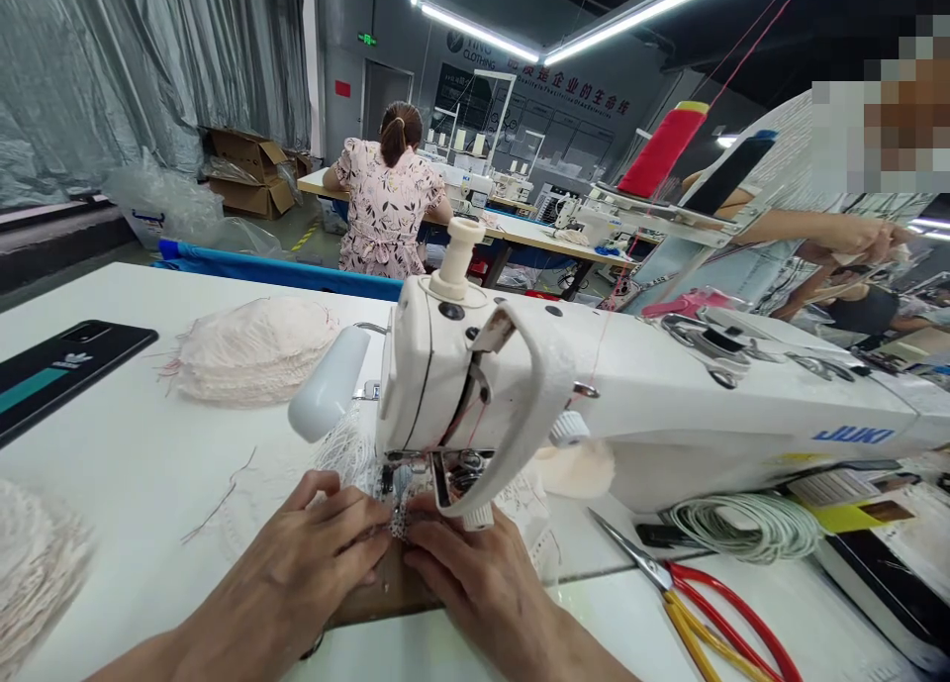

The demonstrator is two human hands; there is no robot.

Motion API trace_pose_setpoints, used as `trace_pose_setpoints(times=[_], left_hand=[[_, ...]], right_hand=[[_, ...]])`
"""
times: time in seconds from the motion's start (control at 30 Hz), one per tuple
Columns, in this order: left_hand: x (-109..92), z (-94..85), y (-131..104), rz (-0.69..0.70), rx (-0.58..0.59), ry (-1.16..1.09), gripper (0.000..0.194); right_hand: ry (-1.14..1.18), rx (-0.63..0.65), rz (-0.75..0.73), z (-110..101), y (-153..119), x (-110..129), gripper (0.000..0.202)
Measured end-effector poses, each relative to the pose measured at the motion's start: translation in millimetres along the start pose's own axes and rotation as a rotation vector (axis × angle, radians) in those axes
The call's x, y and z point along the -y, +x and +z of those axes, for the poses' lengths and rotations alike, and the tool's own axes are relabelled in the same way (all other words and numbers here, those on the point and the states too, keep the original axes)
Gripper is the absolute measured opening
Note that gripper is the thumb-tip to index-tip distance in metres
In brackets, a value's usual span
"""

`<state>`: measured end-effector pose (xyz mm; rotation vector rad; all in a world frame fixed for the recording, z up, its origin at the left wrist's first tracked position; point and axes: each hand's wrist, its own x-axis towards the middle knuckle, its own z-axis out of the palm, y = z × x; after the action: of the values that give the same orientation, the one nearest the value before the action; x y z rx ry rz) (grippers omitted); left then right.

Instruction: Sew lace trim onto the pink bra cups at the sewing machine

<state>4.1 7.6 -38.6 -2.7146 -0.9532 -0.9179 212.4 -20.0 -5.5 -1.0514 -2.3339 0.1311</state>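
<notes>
You are seated at a white table (134, 484), both bare hands close together beneath the head of a white JUKI sewing machine (520, 375). White lace (399, 519) lies at the presser foot, between your fingertips, with more of it spreading behind on both sides. Your left hand (319, 538) pinches the edge of the lace between thumb and forefinger, the other fingers bent. Your right hand (475, 563) touches the lace from the other side, fingers curled; whether they grip or only press, you cannot tell from this view. To your left are a pale fabric stack (256, 350) and a dark phone (74, 370). To your right, scissors (657, 573) with red and yellow handles lie open near a coil of pale cord (742, 529). Beyond the machine, a co-worker (390, 207) in a floral top sits facing away.
</notes>
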Motion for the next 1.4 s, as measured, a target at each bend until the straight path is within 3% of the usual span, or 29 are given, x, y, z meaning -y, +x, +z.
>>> trace_pose_setpoints(times=[0.17,0.53,0.7,1.0,1.17,1.4], left_hand=[[0,-7.4,8,0.03,-0.044,-0.167,0.006],[-5,-13.5,13,0.049,-0.089,-0.136,0.016],[-7,-12.9,11,0.009,-0.039,-0.145,0.017],[-9,-13.7,11,0.002,-0.06,-0.137,0.024],[-10,-14.1,9,-0.013,-0.005,-0.128,0.018],[-7,-10.4,6,0.007,-0.034,-0.095,0.012]], right_hand=[[0.004,-0.003,0.003,0,0,0,0.021],[-0.006,0.013,-0.009,1,-1,0,0.02],[-0.016,0.024,-0.001,-1,-1,0,0.021],[-0.023,0.035,-0.001,0,0,0,0.023],[-0.022,0.033,-0.005,0,0,0,0.025],[-0.169,-0.074,-0.004,-9,4,2,0.023]])
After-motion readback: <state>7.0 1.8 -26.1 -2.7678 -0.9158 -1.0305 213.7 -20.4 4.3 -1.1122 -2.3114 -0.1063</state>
